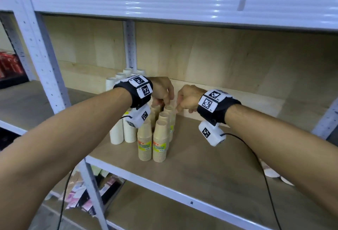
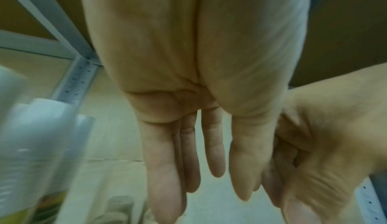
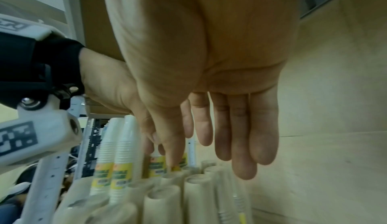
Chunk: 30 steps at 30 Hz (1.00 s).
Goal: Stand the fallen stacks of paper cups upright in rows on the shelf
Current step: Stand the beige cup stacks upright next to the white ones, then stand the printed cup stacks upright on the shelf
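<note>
Several brown paper cup stacks (image 1: 161,144) stand upright in two rows on the wooden shelf board (image 1: 210,165), with green-yellow labels facing front. Several white cup stacks (image 1: 117,133) stand upright to their left. My left hand (image 1: 164,101) hangs over the rear brown stacks, fingers straight and pointing down at their tops, holding nothing (image 2: 215,144). My right hand (image 1: 180,108) hovers just right of it above the same stacks (image 3: 199,194), fingers relaxed and empty (image 3: 230,136). The rear stacks are partly hidden behind both hands.
The white metal post (image 1: 36,47) rises at the left and the upper shelf beam (image 1: 182,1) runs close overhead. Bare board extends right of the stacks. White paper items (image 1: 272,173) lie at the front right, partly hidden by my forearm. Packaged goods (image 1: 78,193) fill the shelf below.
</note>
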Tool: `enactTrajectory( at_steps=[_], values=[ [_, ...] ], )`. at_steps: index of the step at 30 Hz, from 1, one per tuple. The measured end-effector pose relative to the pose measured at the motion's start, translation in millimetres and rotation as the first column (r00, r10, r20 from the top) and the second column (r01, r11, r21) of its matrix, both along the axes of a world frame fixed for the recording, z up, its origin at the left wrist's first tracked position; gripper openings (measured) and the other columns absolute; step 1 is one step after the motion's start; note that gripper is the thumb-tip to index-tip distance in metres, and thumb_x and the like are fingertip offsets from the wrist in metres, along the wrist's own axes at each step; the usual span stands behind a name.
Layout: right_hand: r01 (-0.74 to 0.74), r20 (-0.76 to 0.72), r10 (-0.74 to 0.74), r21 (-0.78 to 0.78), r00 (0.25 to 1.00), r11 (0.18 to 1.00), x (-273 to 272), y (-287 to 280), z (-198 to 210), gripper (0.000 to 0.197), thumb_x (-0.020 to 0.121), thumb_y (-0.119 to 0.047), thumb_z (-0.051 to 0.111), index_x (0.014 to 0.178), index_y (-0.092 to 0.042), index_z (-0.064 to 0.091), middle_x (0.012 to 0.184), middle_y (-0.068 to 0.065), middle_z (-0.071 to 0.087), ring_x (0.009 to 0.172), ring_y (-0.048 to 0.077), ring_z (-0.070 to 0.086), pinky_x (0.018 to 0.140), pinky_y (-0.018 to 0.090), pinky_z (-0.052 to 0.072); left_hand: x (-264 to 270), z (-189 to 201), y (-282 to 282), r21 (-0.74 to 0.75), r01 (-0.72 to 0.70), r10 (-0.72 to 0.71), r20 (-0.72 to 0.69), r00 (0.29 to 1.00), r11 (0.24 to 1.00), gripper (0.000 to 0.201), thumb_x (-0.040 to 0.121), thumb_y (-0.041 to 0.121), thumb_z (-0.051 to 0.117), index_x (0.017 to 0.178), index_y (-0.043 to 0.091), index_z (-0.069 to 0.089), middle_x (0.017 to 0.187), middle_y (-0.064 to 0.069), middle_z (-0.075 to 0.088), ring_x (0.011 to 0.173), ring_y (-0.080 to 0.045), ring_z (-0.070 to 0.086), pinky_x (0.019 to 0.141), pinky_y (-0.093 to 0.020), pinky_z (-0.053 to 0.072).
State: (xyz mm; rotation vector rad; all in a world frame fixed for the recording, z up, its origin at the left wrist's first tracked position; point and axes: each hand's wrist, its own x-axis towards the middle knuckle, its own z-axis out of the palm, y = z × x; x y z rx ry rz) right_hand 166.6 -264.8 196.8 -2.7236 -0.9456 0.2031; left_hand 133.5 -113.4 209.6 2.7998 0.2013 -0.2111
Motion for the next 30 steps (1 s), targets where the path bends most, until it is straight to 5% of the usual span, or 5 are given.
enactTrajectory(
  at_steps=[2,6,21,26,30],
  values=[
    [0.057,0.011,-0.057,-0.01,0.998,0.998,10,-16,2,0.031,0.077,-0.026,0.079,0.101,-0.011,0.068,0.066,0.001,0.058,0.061,0.016,0.056,0.051,0.023,0.042,17,-1,-14,-0.027,0.042,-0.042,-0.004,0.999,0.999,0.023,0.076,0.013,0.076,0.096,0.023,0.071,0.091,-0.01,0.075,0.067,-0.02,0.071,0.074,-0.034,0.061],
    [0.163,0.018,-0.162,-0.028,0.987,0.986,31,-57,1,0.033,0.076,-0.03,0.081,0.099,-0.011,0.068,0.068,0.0,0.06,0.07,0.019,0.061,0.056,0.024,0.044,46,-2,-49,-0.043,0.121,-0.119,0.036,0.992,0.992,0.022,0.077,0.017,0.077,0.096,0.026,0.069,0.085,-0.005,0.071,0.061,-0.014,0.065,0.06,-0.026,0.054],
    [0.555,0.116,-0.544,-0.125,0.831,0.822,79,-222,-39,0.041,0.078,-0.037,0.078,0.105,-0.007,0.072,0.107,0.006,0.07,0.096,0.024,0.067,0.074,0.028,0.051,109,-64,-194,-0.047,0.419,-0.413,0.092,0.906,0.907,0.047,0.084,0.041,0.073,0.126,0.023,0.059,0.112,0.007,0.05,0.101,-0.016,0.055,0.079,-0.026,0.042],
    [0.618,0.103,-0.61,-0.188,0.786,0.764,78,-265,-62,0.041,0.077,-0.041,0.076,0.097,-0.005,0.069,0.1,0.006,0.067,0.079,0.021,0.06,0.054,0.023,0.042,116,-91,-235,-0.077,0.412,-0.402,0.117,0.908,0.908,0.06,0.086,0.044,0.07,0.135,0.015,0.052,0.134,-0.004,0.051,0.12,-0.023,0.051,0.084,-0.026,0.04],
    [0.647,0.045,-0.65,-0.164,0.759,0.744,71,-297,-85,0.047,0.083,-0.036,0.074,0.122,-0.013,0.063,0.123,0.012,0.062,0.099,0.027,0.061,0.067,0.031,0.047,122,-119,-256,-0.154,0.383,-0.37,0.107,0.923,0.911,0.066,0.08,0.051,0.072,0.13,0.012,0.055,0.128,-0.004,0.058,0.112,-0.024,0.057,0.09,-0.032,0.049]
  ],
)
